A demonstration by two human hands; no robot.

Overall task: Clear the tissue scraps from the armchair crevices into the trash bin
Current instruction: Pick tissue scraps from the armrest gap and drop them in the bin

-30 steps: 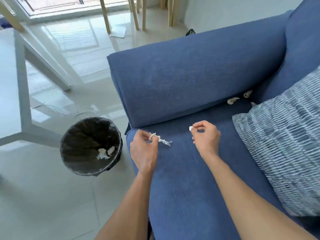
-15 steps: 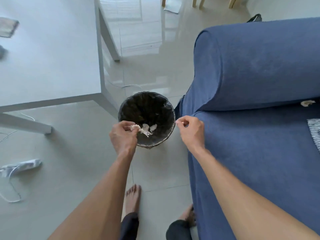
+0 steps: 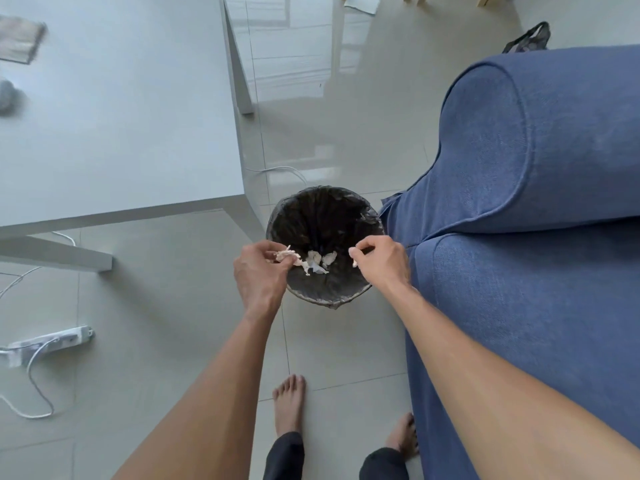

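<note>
My fingers [image 3: 277, 258] on the left hand [image 3: 260, 271] are pinched around a ragged, twisted white tissue scrap [image 3: 290, 256], and those of my right hand [image 3: 381, 259] nip a much smaller white crumb of tissue [image 3: 354, 263]; both hands now hang over the mouth of the round trash bin lined with a crinkled black bag [image 3: 325, 216]. A second ago these same hands were down on the seat of the blue fabric armchair [image 3: 519, 271], lifting the scraps off the cushion; since then I have turned and carried them across, so that the bin sits directly beneath the load. I judge the carry done and only the release left for this pair. The left scrap looks light, fibrous and trailing, likely to cling to skin rather than drop cleanly. A few pale crumpled tissue pieces [image 3: 320, 260] already lie at the bottom of the bin. The crevices are out of view here, so I cannot tell from this view what remains there.
</note>
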